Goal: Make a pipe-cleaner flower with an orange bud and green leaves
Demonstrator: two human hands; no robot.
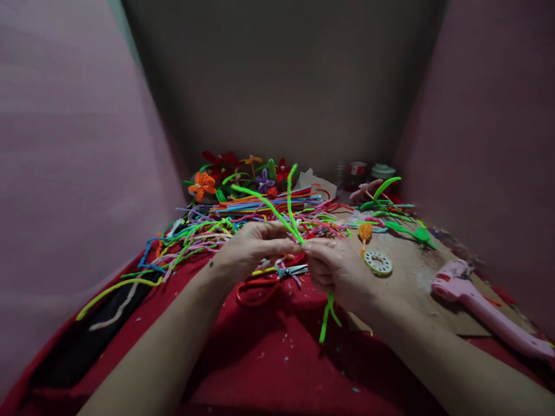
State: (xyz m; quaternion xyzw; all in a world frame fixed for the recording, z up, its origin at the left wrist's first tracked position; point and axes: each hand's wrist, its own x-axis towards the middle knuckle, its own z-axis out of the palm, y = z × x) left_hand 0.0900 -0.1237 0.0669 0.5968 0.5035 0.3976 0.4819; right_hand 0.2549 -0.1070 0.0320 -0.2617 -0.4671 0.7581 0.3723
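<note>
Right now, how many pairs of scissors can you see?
1. The red-handled scissors lie on the red cloth, just below the left hand in the picture. More could be hidden under the heaped pipe cleaners.

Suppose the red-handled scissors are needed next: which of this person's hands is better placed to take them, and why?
Probably the left hand: the red-handled scissors lie with their handles nearest it and blades toward the right hand. Both are on the green pipe cleaners; the right could hold them alone.

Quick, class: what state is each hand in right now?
Left hand: closed, fingertips on the green pipe cleaners.
Right hand: closed, holding the same green pipe cleaners.
</note>
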